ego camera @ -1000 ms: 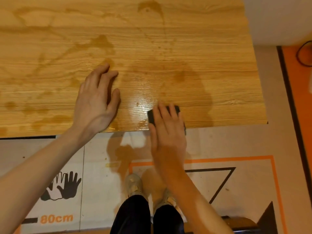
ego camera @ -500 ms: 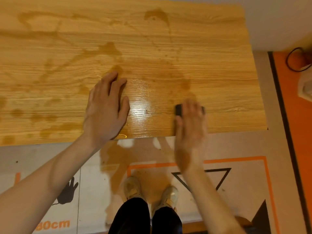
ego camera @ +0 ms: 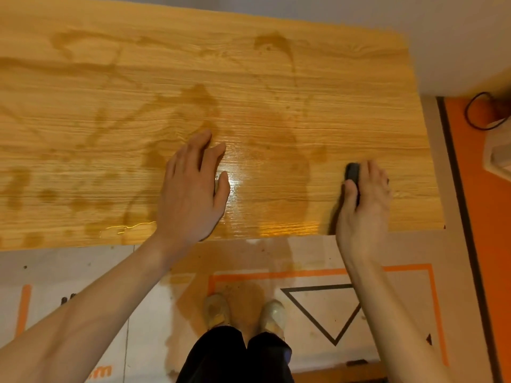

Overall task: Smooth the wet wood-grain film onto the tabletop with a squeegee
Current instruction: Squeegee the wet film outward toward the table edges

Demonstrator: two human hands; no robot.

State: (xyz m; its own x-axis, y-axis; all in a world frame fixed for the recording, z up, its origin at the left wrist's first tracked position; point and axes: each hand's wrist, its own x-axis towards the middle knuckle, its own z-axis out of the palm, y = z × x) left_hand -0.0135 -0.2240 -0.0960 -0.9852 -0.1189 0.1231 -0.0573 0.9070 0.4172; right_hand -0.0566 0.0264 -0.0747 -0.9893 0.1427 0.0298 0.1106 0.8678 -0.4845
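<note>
Fingers [ego camera: 372, 178] of your right hand [ego camera: 362, 214] curl over the dark squeegee [ego camera: 352, 172], pressing it on the wet wood-grain film [ego camera: 262, 111] near the tabletop's right front corner. Your left hand [ego camera: 190, 189] lies flat on the film, fingers together, well apart from the squeegee.

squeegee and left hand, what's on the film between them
Head view: nothing stands between the left hand and the squeegee, only the film, glossy, with a dark wet patch.
</note>
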